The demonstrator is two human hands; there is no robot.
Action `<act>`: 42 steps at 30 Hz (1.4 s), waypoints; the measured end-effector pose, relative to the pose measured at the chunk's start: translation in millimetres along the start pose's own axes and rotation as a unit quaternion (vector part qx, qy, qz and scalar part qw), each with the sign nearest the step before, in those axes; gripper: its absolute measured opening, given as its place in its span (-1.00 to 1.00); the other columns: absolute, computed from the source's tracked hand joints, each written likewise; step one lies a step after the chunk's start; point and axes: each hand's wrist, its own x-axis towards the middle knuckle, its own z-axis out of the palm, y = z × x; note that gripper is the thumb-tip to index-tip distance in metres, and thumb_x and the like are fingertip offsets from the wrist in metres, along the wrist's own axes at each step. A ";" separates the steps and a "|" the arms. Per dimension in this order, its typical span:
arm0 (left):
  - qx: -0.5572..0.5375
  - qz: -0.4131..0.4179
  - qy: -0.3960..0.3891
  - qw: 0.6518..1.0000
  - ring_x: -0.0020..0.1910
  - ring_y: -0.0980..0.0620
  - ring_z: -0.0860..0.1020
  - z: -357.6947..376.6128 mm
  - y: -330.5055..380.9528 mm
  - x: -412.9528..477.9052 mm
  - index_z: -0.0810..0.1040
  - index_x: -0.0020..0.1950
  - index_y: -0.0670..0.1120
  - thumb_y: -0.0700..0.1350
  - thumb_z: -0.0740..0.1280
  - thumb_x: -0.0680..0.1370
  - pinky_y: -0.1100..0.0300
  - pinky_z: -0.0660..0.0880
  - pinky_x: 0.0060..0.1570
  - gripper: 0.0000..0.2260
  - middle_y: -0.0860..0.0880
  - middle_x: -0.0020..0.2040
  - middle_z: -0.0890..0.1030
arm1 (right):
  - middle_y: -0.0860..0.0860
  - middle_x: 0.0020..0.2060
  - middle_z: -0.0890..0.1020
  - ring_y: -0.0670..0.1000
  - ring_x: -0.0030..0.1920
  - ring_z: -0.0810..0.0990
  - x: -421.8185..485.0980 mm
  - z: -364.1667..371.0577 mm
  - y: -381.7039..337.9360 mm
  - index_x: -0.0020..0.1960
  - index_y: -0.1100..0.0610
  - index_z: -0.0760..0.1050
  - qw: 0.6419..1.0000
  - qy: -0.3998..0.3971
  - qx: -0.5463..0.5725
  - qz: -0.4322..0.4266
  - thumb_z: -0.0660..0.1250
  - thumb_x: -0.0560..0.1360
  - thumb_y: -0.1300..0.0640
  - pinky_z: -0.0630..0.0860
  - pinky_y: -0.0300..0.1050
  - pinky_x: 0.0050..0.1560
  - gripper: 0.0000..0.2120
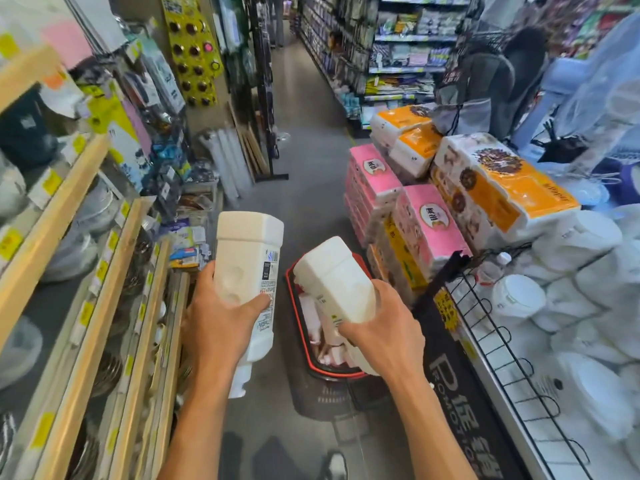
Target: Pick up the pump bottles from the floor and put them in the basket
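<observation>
I hold two white pump bottles upside down, their bases pointing away from me. My left hand [221, 317] grips one bottle [247, 258] around its middle, left of the basket and above the floor. My right hand [384, 327] grips the other bottle [332, 278], tilted, directly over the basket. The dark basket with a red rim [298, 320] stands on the floor between my arms and holds several pale bottles. The pump heads of the held bottles are mostly hidden behind my hands.
Wooden shelves [86, 271] with dishes line the left. Stacked pink and orange tissue packs [426, 216] stand right of the basket. A wire-fronted display [519, 341] of white tubs fills the right. A person [498, 81] stands far down the aisle. My shoe [336, 465] is near the bottom.
</observation>
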 end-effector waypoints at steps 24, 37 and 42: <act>0.012 -0.033 -0.042 0.998 0.04 -0.11 0.62 52.7 -1.9 209.9 0.37 0.34 0.17 0.18 0.49 0.14 -0.15 0.57 0.05 -0.22 0.08 0.15 0.63 | -0.31 -0.07 0.50 -0.19 -0.06 0.52 193.1 90.8 -74.4 0.14 -0.27 0.29 0.983 -0.023 0.161 0.082 0.57 0.19 -0.07 0.62 -0.03 -0.07 -0.35; 0.007 0.047 -0.159 0.986 -0.02 -0.09 0.60 60.6 17.4 333.5 0.42 0.21 0.15 0.11 0.51 0.15 -0.10 0.57 0.00 -0.35 0.10 0.03 0.62 | -0.25 -0.03 0.52 -0.19 -0.03 0.52 208.7 125.7 -131.0 0.18 -0.21 0.36 0.952 0.052 0.238 0.187 0.59 0.22 -0.02 0.50 -0.15 -0.17 -0.37; 0.007 0.066 -0.252 0.965 -0.05 -0.02 0.61 115.8 36.4 327.6 0.44 0.21 0.14 0.05 0.53 0.17 0.00 0.55 -0.03 -0.37 0.20 -0.04 0.60 | -0.20 0.01 0.54 -0.13 -0.02 0.55 217.0 113.1 -92.1 0.17 -0.15 0.39 0.927 0.096 0.251 0.263 0.58 0.21 0.04 0.60 -0.05 -0.12 -0.39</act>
